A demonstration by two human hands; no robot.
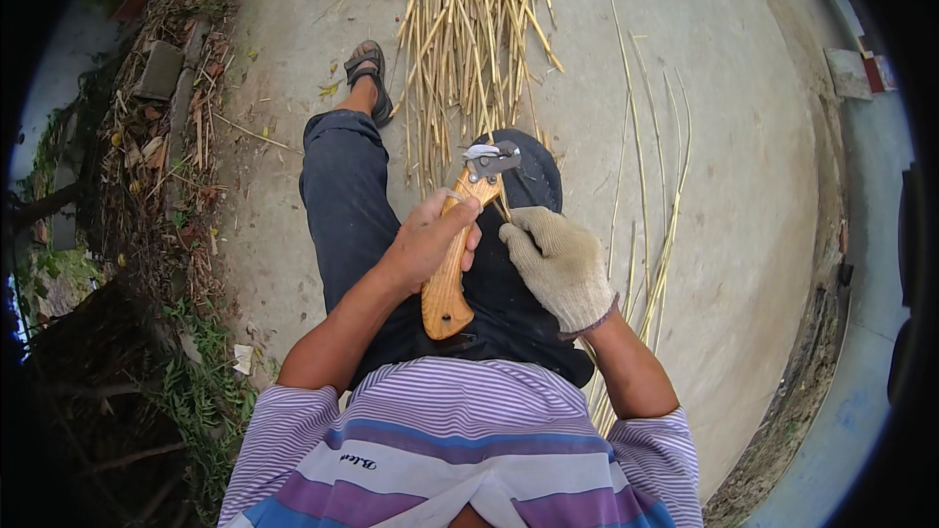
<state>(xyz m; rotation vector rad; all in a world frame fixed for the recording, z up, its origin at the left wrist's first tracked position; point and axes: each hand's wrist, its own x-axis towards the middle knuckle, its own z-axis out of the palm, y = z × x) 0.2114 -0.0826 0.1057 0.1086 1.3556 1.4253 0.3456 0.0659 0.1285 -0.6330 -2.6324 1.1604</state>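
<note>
My bare left hand (pixel 440 235) is wrapped round a hand tool (pixel 446 291) with a wooden handle and a riveted metal head, held upright above my lap. My right hand (pixel 562 264), in a pale knitted glove, is closed just right of the tool's head. Its thumb and fingers pinch a thin dry stalk (pixel 503 203) that shows between glove and tool. Where that stalk meets the metal head is hard to make out. Beyond the tool, a heap of yellow stalks (pixel 469 29) lies lengthwise on the ground.
A few loose stalks (pixel 675 196) lie to my right on the concrete floor (pixel 734 137). At the left, a strip of plant litter (pixel 201 127), a grey block (pixel 159 70) and green weeds (pixel 201 362) border the concrete. My sandalled foot (pixel 368 78) rests beside the heap.
</note>
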